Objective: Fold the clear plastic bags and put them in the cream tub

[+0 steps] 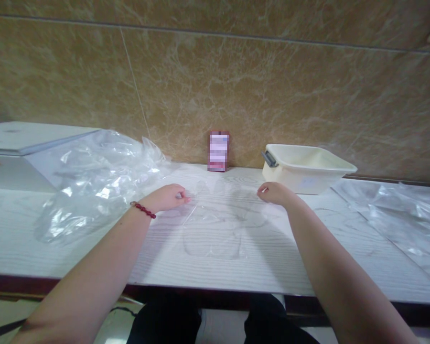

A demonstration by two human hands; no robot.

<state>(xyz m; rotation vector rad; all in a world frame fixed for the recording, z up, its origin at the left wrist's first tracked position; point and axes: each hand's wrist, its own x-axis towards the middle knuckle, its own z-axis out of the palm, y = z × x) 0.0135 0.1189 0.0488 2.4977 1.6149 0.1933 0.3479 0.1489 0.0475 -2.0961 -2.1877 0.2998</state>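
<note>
A thin, clear plastic piece point(212, 239) lies on the white wood-grain table between my hands. Its lower outline is rounded, and two faint round shapes show near its top. On its upper left side, my left hand point(172, 197), with a dark red bead bracelet point(143, 209) at the wrist, pinches with thumb and finger at the edge of the plastic. My right hand point(272, 193) is pinched closed at the upper right side, just in front of the cream bin. The plastic is so transparent that its exact edges at my fingertips are hard to see.
Crumpled clear plastic bags point(93, 186) lie at the left against a white box point(39, 165). A phone point(218, 152) leans on the marbled wall. A cream bin point(297, 177) with a grey latch stands right of it. More clear plastic point(408, 215) covers the far right.
</note>
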